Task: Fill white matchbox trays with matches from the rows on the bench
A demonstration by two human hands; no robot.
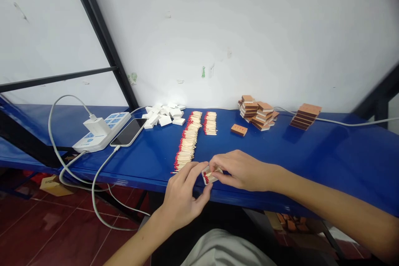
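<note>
Near the front edge of the blue table, my left hand (185, 195) grips a small white matchbox tray (205, 170) between thumb and fingers. Red-headed matches (210, 178) lie inside it. My right hand (238, 170) reaches over the tray from the right, its thumb and forefinger closed on the matches; the fingertips partly hide them. Just beyond my hands a long row of loose matches (188, 141) runs away from me, heads to the left. A shorter row of matches (210, 123) lies beside its far end. One closed matchbox (239, 129) rests alone farther right.
White empty trays (164, 114) form a pile at the back. Matchbox sleeves or boxes (258, 112) are heaped at the back right, and a neat stack of matchboxes (306, 115) stands beyond. A phone (129, 132), power strip (104, 131) and white cables (96, 191) occupy the left.
</note>
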